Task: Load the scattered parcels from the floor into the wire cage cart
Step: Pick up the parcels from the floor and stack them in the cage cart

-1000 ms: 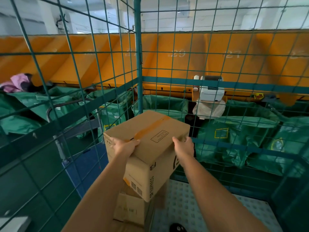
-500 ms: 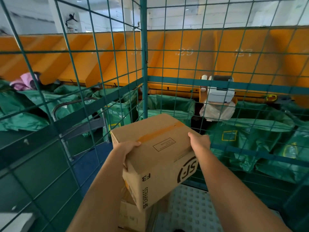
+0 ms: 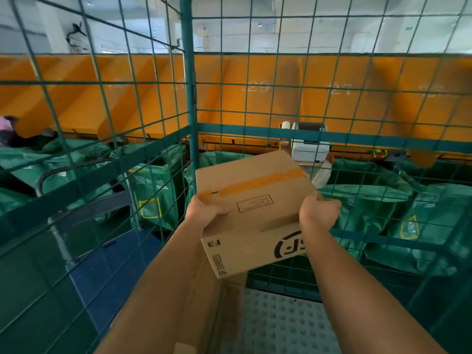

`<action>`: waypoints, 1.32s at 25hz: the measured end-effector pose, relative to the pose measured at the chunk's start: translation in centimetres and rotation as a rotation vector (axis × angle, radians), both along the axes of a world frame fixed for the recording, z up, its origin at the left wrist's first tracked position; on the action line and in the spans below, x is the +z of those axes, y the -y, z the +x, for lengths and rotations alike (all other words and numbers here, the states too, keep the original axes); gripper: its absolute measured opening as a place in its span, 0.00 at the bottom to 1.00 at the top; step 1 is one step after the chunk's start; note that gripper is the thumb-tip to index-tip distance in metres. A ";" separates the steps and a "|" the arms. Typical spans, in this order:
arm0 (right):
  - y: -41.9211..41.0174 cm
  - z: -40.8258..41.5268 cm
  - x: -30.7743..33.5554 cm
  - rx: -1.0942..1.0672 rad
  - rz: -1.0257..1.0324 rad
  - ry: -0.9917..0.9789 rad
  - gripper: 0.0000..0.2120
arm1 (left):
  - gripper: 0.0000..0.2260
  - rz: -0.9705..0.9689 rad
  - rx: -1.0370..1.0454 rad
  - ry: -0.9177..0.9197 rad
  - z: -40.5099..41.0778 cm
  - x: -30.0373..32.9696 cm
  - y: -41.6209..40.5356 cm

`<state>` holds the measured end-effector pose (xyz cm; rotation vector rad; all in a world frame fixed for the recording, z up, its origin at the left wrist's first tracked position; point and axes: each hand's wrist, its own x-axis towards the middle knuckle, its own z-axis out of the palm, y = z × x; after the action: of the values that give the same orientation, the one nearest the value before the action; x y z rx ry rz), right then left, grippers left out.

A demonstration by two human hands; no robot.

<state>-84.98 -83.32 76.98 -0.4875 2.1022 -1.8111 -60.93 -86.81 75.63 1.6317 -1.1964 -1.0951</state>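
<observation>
green wire cage (image 3: 187, 103) walls stand all round. left hand (image 3: 204, 213) grasps the box's (image 3: 252, 200) left edge, right hand (image 3: 318, 210) clasps its right edge; it hangs in the air inside the cart, above another box (image 3: 204, 297). placing step, i'd judge: next, lower it squarely onto that stack.

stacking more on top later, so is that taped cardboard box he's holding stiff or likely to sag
Probably stiff: the cardboard box keeps flat faces and sharp edges. Likely fairly light, as the left hand and right hand hold it aloft by its sides alone.
</observation>
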 end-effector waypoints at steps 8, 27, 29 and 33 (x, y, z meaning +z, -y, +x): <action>7.8 0.8 -5.5 0.027 -0.076 0.231 0.15 | 0.40 -0.154 -0.062 0.636 -0.9 -0.3 11.5; 14.3 7.7 -20.7 0.151 0.360 0.247 0.11 | 0.34 0.064 -0.179 0.863 4.4 -13.0 20.8; 15.1 7.7 -22.1 0.257 0.407 0.201 0.08 | 0.30 0.141 -0.281 0.954 4.3 -15.6 21.9; 16.7 7.0 -23.2 0.422 0.501 0.025 0.08 | 0.24 0.285 -0.389 1.010 3.0 -18.6 22.8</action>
<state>-77.98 -99.99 53.79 -0.6965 2.1284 -1.0127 -57.91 -109.59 57.04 2.3498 -2.1366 -0.6414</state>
